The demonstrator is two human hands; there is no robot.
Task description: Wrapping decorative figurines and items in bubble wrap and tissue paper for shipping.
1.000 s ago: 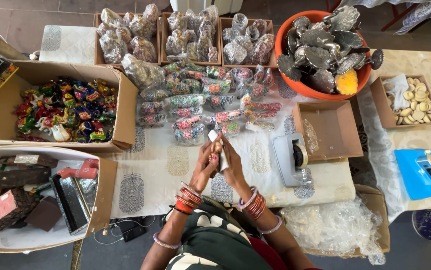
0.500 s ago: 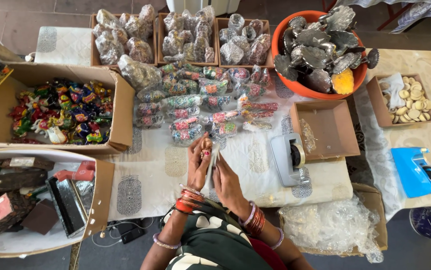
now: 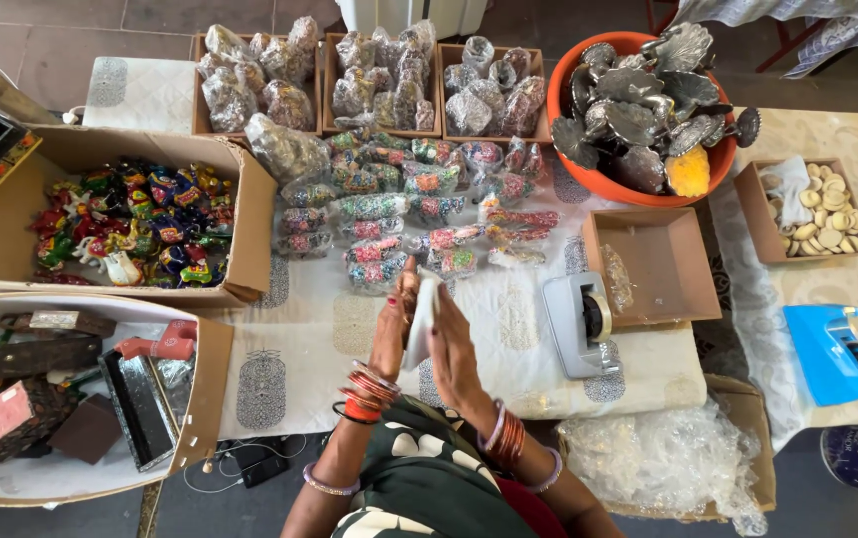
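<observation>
My left hand (image 3: 392, 324) and my right hand (image 3: 451, 339) are pressed together palm to palm over a white printed cloth (image 3: 508, 334). A small flat white packet (image 3: 421, 317) is held between the two palms, its top edge showing above the fingers. Bangles ring both wrists. Just beyond my fingertips lie several small clear bags of coloured beads (image 3: 399, 214) in rows on the cloth.
A grey tape dispenser (image 3: 578, 321) and an empty cardboard tray (image 3: 653, 261) lie to the right. An orange bowl of silver leaf dishes (image 3: 638, 110) stands far right. A box of painted figurines (image 3: 130, 219) and a box of dark cases (image 3: 50, 389) are at left.
My hands have closed flatter around the white packet and shifted slightly right. The camera view has moved a little; the goods on the table have not moved.
</observation>
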